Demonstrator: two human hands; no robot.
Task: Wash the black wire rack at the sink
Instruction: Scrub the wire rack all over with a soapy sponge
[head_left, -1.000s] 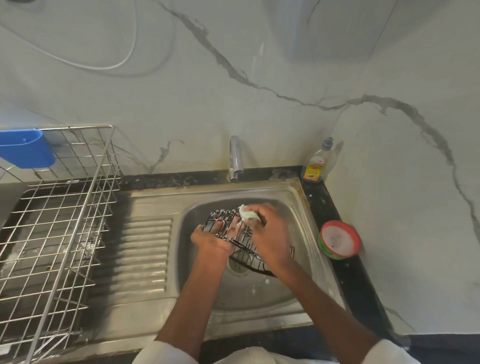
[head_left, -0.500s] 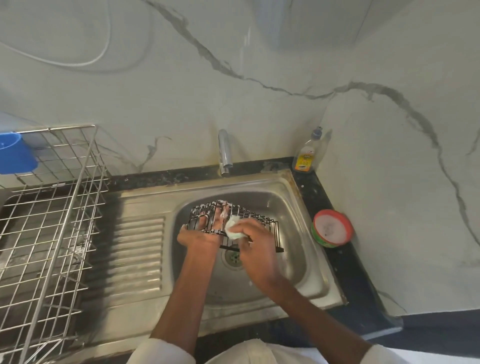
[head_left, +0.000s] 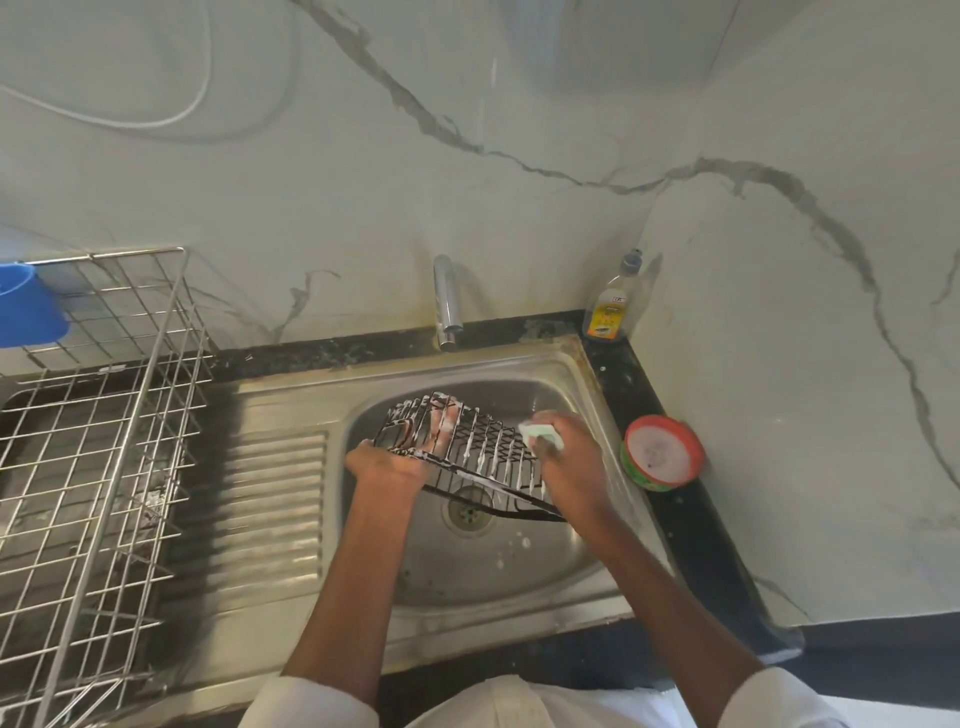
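Observation:
The black wire rack (head_left: 470, 447), streaked with white foam, is held tilted over the steel sink bowl (head_left: 566, 566). My left hand (head_left: 387, 465) grips its left edge, with the fingers showing through the wires from beneath. My right hand (head_left: 569, 465) holds a pale green sponge (head_left: 540, 434) and presses it against the right end of the rack. The drain (head_left: 467, 512) lies right under the rack. The tap (head_left: 447, 299) stands behind the bowl with no water running.
A bottle of dish liquid (head_left: 613, 304) stands in the back right corner of the black counter. A red and green tub of soap paste (head_left: 661, 452) sits right of the sink. A steel wire dish drainer (head_left: 88, 441) with a blue cup (head_left: 26, 306) fills the left side.
My right hand with the sponge has slid from the rack's middle to its right end. The rack has been turned a little, and the view has shifted slightly.

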